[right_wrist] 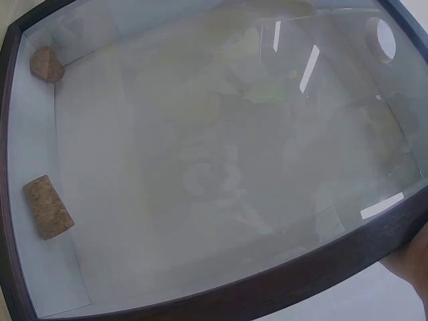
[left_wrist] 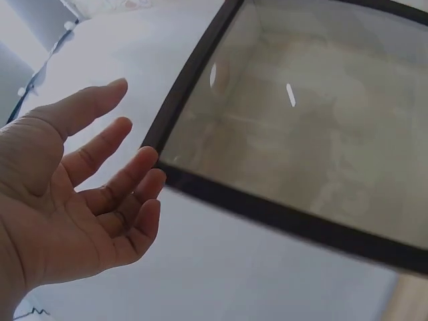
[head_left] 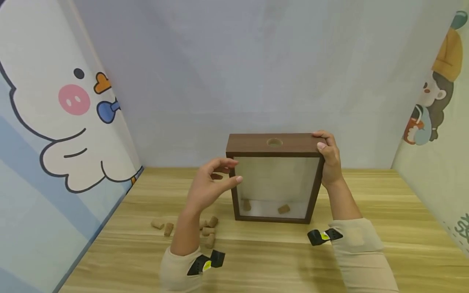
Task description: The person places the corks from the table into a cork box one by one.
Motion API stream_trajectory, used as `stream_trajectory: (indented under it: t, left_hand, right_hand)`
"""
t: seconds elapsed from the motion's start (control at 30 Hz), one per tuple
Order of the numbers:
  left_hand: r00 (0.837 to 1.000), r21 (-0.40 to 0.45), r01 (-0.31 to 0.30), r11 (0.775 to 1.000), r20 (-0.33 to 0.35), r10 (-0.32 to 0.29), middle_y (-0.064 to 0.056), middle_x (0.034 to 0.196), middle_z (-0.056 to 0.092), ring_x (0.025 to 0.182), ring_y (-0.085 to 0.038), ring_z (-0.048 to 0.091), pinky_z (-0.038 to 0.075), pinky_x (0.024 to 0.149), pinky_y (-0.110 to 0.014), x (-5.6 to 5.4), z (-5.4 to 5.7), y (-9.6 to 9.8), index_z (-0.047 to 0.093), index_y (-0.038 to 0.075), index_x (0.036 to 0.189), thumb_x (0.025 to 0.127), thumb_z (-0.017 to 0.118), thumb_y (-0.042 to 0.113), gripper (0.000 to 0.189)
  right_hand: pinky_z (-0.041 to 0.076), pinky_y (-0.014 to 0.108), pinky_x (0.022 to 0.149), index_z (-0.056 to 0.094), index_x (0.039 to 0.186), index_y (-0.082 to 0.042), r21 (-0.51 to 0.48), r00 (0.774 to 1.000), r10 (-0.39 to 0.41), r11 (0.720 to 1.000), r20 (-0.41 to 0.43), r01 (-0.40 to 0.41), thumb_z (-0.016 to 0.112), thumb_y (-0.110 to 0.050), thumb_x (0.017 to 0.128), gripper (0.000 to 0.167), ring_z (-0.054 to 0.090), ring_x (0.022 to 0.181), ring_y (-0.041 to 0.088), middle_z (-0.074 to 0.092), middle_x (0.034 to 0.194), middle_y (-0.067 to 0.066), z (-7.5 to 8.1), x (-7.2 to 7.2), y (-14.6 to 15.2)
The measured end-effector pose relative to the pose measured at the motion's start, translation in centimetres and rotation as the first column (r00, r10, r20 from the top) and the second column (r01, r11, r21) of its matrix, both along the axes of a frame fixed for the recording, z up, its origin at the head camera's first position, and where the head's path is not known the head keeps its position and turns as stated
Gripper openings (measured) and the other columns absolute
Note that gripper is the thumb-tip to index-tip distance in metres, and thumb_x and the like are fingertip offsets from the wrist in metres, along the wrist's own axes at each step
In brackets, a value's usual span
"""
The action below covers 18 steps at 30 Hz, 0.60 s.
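Dark brown framed box (head_left: 276, 179) with a clear front stands upright on the wood-grain table (head_left: 264, 260), slightly right of the head view's centre. A round hole (head_left: 274, 142) opens in its top. The right hand (head_left: 331, 162) grasps the box at its upper right corner. The left hand (head_left: 210, 185), fingers loosely bent, grasps nothing beside the upper left edge; contact cannot be confirmed. Two corks (head_left: 283, 209) lie inside at the bottom. Loose corks (head_left: 209, 231) lie at lower left, either side of the left forearm (head_left: 186, 234).
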<state>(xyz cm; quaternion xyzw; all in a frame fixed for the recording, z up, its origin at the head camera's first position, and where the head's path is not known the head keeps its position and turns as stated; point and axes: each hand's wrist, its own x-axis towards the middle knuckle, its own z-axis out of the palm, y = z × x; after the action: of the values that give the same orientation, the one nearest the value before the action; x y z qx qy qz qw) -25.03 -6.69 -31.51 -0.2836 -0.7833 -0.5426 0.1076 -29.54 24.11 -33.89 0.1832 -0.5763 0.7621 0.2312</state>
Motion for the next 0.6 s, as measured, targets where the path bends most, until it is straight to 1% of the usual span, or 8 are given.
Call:
stream_trajectory:
  t: [0.07, 0.13, 0.23, 0.3, 0.4, 0.53, 0.6]
  left_hand:
    - [1.0, -0.028, 0.002, 1.0, 0.02, -0.002, -0.008, 0.112, 0.06, 0.099, -0.023, 0.053, 0.042, 0.081, -0.044, -0.1, -0.4, -0.9, 0.063, 0.01, 0.115, 0.082, 0.074, 0.022, 0.037]
    - [0.999, -0.054, 0.008, 0.999, 0.043, -0.006, -0.006, 0.114, 0.059, 0.101, -0.022, 0.053, 0.042, 0.083, -0.045, -0.2, -0.7, -1.8, 0.062, 0.011, 0.117, 0.082, 0.074, 0.023, 0.04]
    - [0.996, -0.092, 0.022, 0.995, 0.082, -0.015, -0.004, 0.115, 0.058, 0.102, -0.023, 0.053, 0.042, 0.084, -0.047, -0.3, -1.2, -3.0, 0.061, 0.013, 0.119, 0.081, 0.075, 0.023, 0.042]
    - [0.993, -0.12, 0.043, 0.992, 0.113, -0.029, -0.003, 0.116, 0.058, 0.102, -0.024, 0.053, 0.042, 0.085, -0.049, -0.5, -1.7, -3.7, 0.06, 0.014, 0.121, 0.08, 0.076, 0.023, 0.044]
    - [0.983, -0.174, 0.103, 0.979, 0.166, -0.073, -0.004, 0.118, 0.057, 0.103, -0.024, 0.053, 0.043, 0.085, -0.048, -0.8, -2.6, -4.8, 0.059, 0.016, 0.124, 0.079, 0.076, 0.021, 0.048]
    - [0.963, -0.238, 0.19, 0.952, 0.235, -0.134, -0.005, 0.122, 0.055, 0.104, -0.023, 0.054, 0.043, 0.086, -0.048, -1.1, -4.0, -6.1, 0.056, 0.019, 0.128, 0.079, 0.076, 0.019, 0.053]
    - [0.952, -0.253, 0.225, 0.941, 0.262, -0.157, -0.007, 0.123, 0.054, 0.105, -0.024, 0.053, 0.042, 0.087, -0.05, -1.2, -4.7, -6.7, 0.054, 0.018, 0.129, 0.08, 0.075, 0.019, 0.053]
  right_hand:
    - [0.04, 0.032, 0.068, 0.056, 0.107, -0.019, -0.003, 1.0, -0.001, 1.0, -0.005, 0.001, 0.044, -0.024, 0.085, 0.026, 0.045, 0.088, 0.023, 0.043, 0.107, 0.011, 0.0, 0.0, -0.1]
    - [0.04, 0.032, 0.068, 0.056, 0.107, -0.019, -0.006, 1.0, 0.0, 1.0, -0.012, 0.0, 0.044, -0.024, 0.085, 0.026, 0.045, 0.088, 0.022, 0.043, 0.107, 0.012, 0.0, 0.1, -0.2]
    - [0.04, 0.031, 0.069, 0.056, 0.108, -0.018, -0.012, 1.0, 0.006, 1.0, -0.02, -0.007, 0.044, -0.024, 0.085, 0.026, 0.045, 0.088, 0.022, 0.043, 0.107, 0.012, 0.1, 0.1, -0.3]
    - [0.04, 0.031, 0.069, 0.056, 0.108, -0.018, -0.013, 1.0, 0.009, 1.0, -0.022, -0.01, 0.044, -0.024, 0.085, 0.026, 0.045, 0.088, 0.021, 0.044, 0.107, 0.011, 0.2, 0.2, -0.3]
    - [0.041, 0.03, 0.069, 0.056, 0.108, -0.018, -0.017, 1.0, 0.016, 1.0, -0.017, -0.016, 0.044, -0.023, 0.085, 0.026, 0.046, 0.088, 0.021, 0.044, 0.106, 0.011, 0.3, 0.3, -0.3]
    - [0.042, 0.029, 0.068, 0.056, 0.107, -0.018, -0.022, 1.0, 0.022, 1.0, -0.011, -0.022, 0.044, -0.022, 0.085, 0.026, 0.046, 0.087, 0.02, 0.044, 0.105, 0.011, 0.5, 0.6, -0.3]
    - [0.042, 0.029, 0.068, 0.056, 0.107, -0.018, -0.019, 1.0, 0.022, 1.0, -0.01, -0.022, 0.043, -0.022, 0.085, 0.026, 0.046, 0.087, 0.02, 0.044, 0.105, 0.011, 0.5, 0.7, -0.4]
